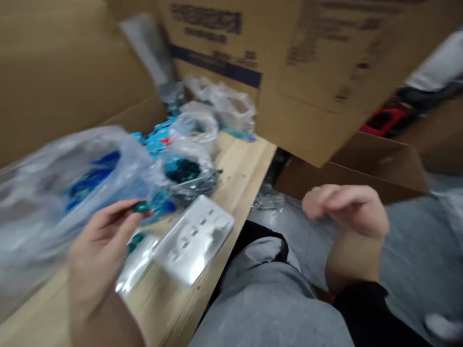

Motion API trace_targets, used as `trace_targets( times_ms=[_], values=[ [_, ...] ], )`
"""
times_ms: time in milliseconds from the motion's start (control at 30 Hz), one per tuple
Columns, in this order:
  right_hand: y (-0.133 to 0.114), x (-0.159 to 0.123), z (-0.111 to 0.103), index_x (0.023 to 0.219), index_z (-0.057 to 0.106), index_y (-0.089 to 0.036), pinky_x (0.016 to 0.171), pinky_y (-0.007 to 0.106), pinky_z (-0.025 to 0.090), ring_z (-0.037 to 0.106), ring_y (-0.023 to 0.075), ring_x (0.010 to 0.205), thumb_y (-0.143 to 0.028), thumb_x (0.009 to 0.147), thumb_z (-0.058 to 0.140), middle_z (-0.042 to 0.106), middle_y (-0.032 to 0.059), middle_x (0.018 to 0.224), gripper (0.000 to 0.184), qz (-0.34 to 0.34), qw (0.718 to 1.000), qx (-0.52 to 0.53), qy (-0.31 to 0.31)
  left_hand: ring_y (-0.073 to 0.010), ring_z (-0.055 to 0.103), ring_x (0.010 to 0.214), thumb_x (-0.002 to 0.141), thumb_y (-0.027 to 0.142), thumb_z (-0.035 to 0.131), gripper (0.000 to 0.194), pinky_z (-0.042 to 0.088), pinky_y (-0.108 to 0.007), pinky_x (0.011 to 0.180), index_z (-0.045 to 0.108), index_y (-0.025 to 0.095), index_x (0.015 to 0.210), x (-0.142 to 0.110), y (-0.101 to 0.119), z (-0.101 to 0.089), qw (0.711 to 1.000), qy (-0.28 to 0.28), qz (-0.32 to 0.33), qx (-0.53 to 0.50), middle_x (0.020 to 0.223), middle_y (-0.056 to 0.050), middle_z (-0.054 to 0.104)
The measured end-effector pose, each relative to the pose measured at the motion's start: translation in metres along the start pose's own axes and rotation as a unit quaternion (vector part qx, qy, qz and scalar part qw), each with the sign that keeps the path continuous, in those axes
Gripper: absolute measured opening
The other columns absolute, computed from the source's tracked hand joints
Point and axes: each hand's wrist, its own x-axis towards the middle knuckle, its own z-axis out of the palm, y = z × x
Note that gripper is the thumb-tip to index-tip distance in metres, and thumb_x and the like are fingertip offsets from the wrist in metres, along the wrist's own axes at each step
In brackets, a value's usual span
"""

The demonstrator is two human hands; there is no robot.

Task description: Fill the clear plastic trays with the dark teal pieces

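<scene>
My left hand (pixel 104 241) pinches a small, glossy dark green piece (pixel 142 207) between thumb and fingertips, above the wooden table. Below it lies a clear plastic sleeve (pixel 135 270), with another green piece (pixel 135 241) at its upper end. Beside the sleeve rests a shiny silver-white packet or tray (pixel 195 238) with a row of small dark marks; blur hides its exact kind. Away from the table, my right hand (pixel 345 209) hangs in the air over the floor. Its fingers are loosely curved, and nothing shows in them, though motion smears the view.
A plastic bag of blue pieces (pixel 47 178) spreads over the table's left. An open bag with dark green pieces (pixel 183 169) stands behind the packet. Large cardboard boxes (pixel 289 111) wall the back. A lower carton (pixel 307 180) sits on the floor beyond the table (pixel 242 168) edge.
</scene>
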Motion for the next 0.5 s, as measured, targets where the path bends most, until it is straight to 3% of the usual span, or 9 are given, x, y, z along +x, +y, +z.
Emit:
trace_targets(
  times_ms=[67,100,233,367,500],
  values=[
    [0.006,0.029,0.037,0.095,0.078,-0.028,0.067,0.03,0.062,0.075,0.0175,0.076,-0.051,0.089,0.068,0.08,0.0031,0.087,0.025,-0.007,0.997,0.066,-0.025,-0.0145,0.071,0.081,0.081,0.04,0.078,0.028,0.057,-0.023,0.076,0.071,0.022,0.102,-0.013,-0.005,-0.002,0.997,0.03,-0.03,-0.057,0.092,0.0,0.075],
    [0.009,0.04,0.054,0.101,0.078,-0.029,0.072,0.03,0.062,0.076,0.0182,0.081,-0.039,0.089,0.071,0.08,0.0026,0.094,0.017,-0.002,0.999,0.04,-0.037,-0.0146,0.071,0.078,0.08,0.042,0.079,0.029,0.058,-0.023,0.075,0.072,0.022,0.099,-0.019,-0.007,-0.002,0.996,0.043,-0.041,-0.063,0.09,0.0,0.075],
    [0.03,0.076,0.106,0.102,0.077,-0.023,0.075,0.033,0.06,0.075,0.0199,0.083,-0.025,0.093,0.064,0.08,0.0049,0.094,0.016,-0.068,0.991,-0.099,-0.056,-0.0132,0.071,0.071,0.083,0.043,0.076,0.026,0.059,-0.022,0.072,0.075,0.022,0.097,-0.045,-0.009,-0.002,0.995,0.053,-0.054,-0.061,0.083,0.0,0.076],
    [0.056,0.116,0.131,0.103,0.076,-0.019,0.079,0.034,0.059,0.074,0.0202,0.085,-0.023,0.095,0.061,0.08,0.0066,0.096,0.018,-0.099,0.983,-0.108,-0.115,-0.0112,0.073,0.083,0.091,0.03,0.068,0.016,0.058,-0.018,0.073,0.074,0.027,0.106,-0.059,0.0,0.009,1.0,-0.018,-0.016,-0.012,0.099,0.001,0.077],
    [0.07,0.174,0.165,0.112,0.075,-0.016,0.09,0.037,0.055,0.072,0.023,0.1,-0.016,0.096,0.056,0.077,0.0098,0.11,0.024,-0.096,0.96,-0.162,-0.205,-0.0131,0.07,0.099,0.097,0.027,0.062,0.018,0.058,-0.02,0.079,0.068,0.024,0.114,-0.049,0.011,0.037,0.99,-0.077,0.041,0.107,0.11,-0.002,0.074]
  ],
)
